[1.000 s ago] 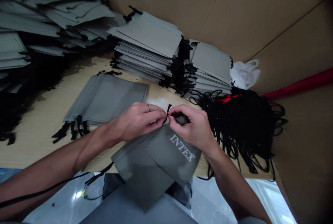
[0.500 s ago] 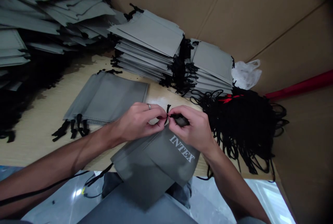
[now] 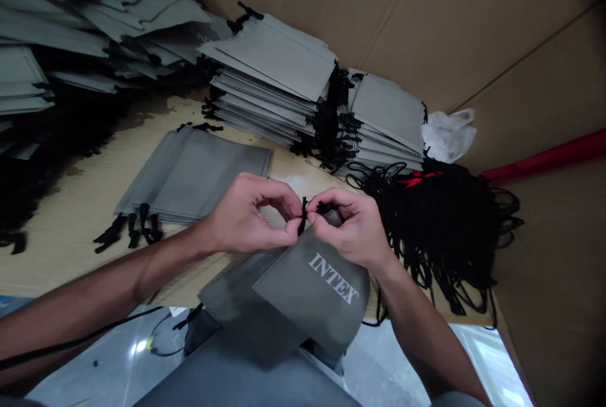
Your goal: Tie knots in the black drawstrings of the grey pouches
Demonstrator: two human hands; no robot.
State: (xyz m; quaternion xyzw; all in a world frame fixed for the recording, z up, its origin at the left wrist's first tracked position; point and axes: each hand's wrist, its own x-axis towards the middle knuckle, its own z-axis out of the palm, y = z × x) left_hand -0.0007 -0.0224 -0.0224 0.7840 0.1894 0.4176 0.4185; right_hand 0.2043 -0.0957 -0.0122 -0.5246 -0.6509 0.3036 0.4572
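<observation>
Both hands meet over the near edge of the table (image 3: pixel 71 230); the left hand (image 3: pixel 246 218) and the right hand (image 3: pixel 353 230) each pinch an end of the black cord (image 3: pixel 303 216) between thumb and fingertips, the loose end standing up between them; whether a knot is already formed there is too small to tell. This cord comes out of the mouth of the grey INTEX pouch (image 3: pixel 307 293), which hangs off the table edge toward the lap, its top held up under the right palm.

To do it well, by my judgement: keep the two ends even; draw them apart slowly so the knot seats close to the fabric; let the pouch rest against the table so its weight does not drag on the cord.

Left of the hands lies a flat pile of pouches (image 3: pixel 194 173), cords toward the near side; behind stand two taller stacks (image 3: pixel 274 79); a tangle of loose cords (image 3: pixel 440 224) sits just right of the right hand; cardboard (image 3: pixel 426 16) walls the back.
</observation>
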